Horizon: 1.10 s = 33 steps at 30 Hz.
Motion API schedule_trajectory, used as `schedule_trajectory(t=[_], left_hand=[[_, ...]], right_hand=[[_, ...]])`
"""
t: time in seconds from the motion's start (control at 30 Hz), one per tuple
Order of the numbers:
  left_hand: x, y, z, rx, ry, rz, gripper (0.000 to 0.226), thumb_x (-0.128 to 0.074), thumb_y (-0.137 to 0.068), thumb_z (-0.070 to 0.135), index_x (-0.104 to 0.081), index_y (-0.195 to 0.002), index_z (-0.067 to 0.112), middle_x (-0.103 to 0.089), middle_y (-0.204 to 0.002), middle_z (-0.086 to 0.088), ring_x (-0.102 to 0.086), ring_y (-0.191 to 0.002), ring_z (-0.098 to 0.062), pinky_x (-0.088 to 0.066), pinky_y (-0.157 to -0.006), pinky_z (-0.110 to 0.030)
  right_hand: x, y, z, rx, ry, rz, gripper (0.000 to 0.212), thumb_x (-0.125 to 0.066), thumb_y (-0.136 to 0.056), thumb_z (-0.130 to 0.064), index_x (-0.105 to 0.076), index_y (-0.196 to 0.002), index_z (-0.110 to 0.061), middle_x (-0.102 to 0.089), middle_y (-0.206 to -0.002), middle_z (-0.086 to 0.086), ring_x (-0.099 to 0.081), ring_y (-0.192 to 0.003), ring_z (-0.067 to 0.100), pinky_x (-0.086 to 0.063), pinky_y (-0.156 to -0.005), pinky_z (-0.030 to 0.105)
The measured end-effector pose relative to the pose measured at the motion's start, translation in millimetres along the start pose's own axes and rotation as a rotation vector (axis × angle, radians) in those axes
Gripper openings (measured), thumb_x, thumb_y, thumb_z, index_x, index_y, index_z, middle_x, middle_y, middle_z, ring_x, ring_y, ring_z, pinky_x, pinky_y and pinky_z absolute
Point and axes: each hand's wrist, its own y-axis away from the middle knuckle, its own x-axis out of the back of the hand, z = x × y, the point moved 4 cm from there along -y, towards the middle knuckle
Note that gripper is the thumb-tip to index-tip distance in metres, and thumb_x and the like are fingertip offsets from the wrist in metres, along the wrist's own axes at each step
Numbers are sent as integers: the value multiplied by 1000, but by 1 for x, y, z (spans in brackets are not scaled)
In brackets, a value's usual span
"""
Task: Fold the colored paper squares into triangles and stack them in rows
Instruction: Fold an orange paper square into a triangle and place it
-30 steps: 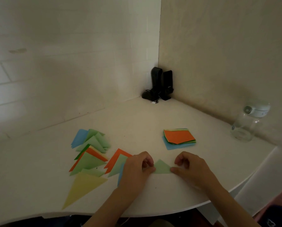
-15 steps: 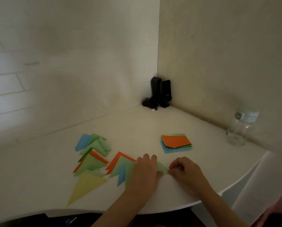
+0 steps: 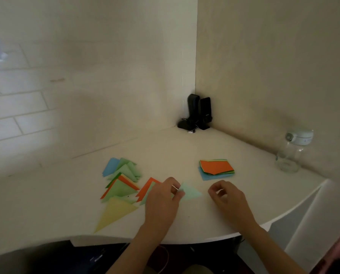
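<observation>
A small pale green triangle point(image 3: 189, 192), folded flat, lies on the white table point(image 3: 66, 194) at lower centre. Half a second ago the left hand point(image 3: 163, 200) covered it flat; now its fingers pinch the triangle's left edge. The right hand point(image 3: 227, 196) has drawn away to the right, fingers loosely curled, holding nothing.

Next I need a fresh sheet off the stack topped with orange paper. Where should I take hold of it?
Pinch the top sheet of the orange-topped paper stack at its near point, coming from the front with the free right hand. That corner juts past the sheets below, so it lifts alone.
</observation>
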Motion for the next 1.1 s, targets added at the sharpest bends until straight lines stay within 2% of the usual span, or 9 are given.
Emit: schedule_trajectory(t=[0.1, 0.2, 0.37, 0.53, 0.67, 0.77, 0.83, 0.97, 1.1], left_hand=[[18, 14, -18, 76, 25, 37, 18, -73, -75, 29, -55, -79, 29, -61, -72, 13, -56, -69, -3, -44, -63, -23], [22, 30, -35, 118, -32, 53, 21, -74, -71, 29, -54, -77, 29, -59, -71, 12, -56, -70, -9, -47, -65, -29], [20, 43, -48, 78, -224, 131, 45, -79, -62, 32, -54, -97, 20, -49, -94, 2, -44, -83, -20, -40, -71, -31], [25, 42, -54, 79, -108, 106, 37, -73, -75, 25, -53, -106, 21, -46, -103, 6, -39, -94, -12, -33, -79, -23], [26, 38, -60, 103, -25, 81, 40, -75, -73, 12, -55, -106, 22, -50, -100, 9, -51, -86, -12, -41, -75, -20], [23, 36, -56, 67, 21, 65, 43, -76, -71, 7, -55, -104, 25, -51, -101, 13, -51, -78, -6, -42, -71, -14], [19, 34, -53, 27, 24, 65, 43, -76, -70, 7, -55, -103, 25, -51, -104, 12, -51, -79, -6, -45, -72, -17], [21, 34, -52, -10, -3, 119, 38, -77, -72, 18, -55, -103, 25, -49, -105, 10, -49, -87, -10, -45, -71, -18], [28, 44, -59, -57, -131, 83, 54, -78, -68, 41, -56, -111, 19, -49, -112, 5, -39, -100, -12, -33, -78, -16]], right_hand=[[-10, 4, -10, 31, -2, -30, 14, -67, -82, -16, -59, -77, -28, -62, -81, -10, -59, -70, 6, -39, -64, 8], [-22, 7, -22, 77, -17, -83, 23, -69, -80, -16, -56, -77, -35, -63, -81, -10, -59, -71, 8, -38, -65, 5], [-39, 4, -36, 206, 20, -275, 36, -76, -74, -26, -51, -92, -44, -60, -101, -13, -57, -87, 2, -36, -72, 2], [-56, -10, -49, 272, 112, -435, 50, -73, -75, -40, -55, -120, -31, -51, -115, -18, -49, -103, -3, -32, -84, 0], [-71, -17, -60, 301, 126, -447, 47, -71, -79, -35, -56, -122, -25, -56, -117, -11, -48, -100, -1, -35, -90, 8], [-83, -17, -60, 261, 125, -469, 46, -69, -81, -33, -58, -123, -20, -58, -121, -3, -51, -101, 3, -33, -84, 1], [-87, -15, -62, 269, 121, -471, 43, -68, -82, -32, -59, -122, -18, -58, -123, -1, -54, -104, 6, -36, -85, 4], [-79, -15, -62, 321, 167, -467, 45, -69, -80, -33, -60, -122, -19, -54, -127, -2, -53, -99, 5, -36, -84, 4], [-69, -19, -56, 311, 232, -437, 64, -72, -70, -53, -57, -125, -24, -48, -130, -8, -46, -118, 5, -26, -95, 9]])
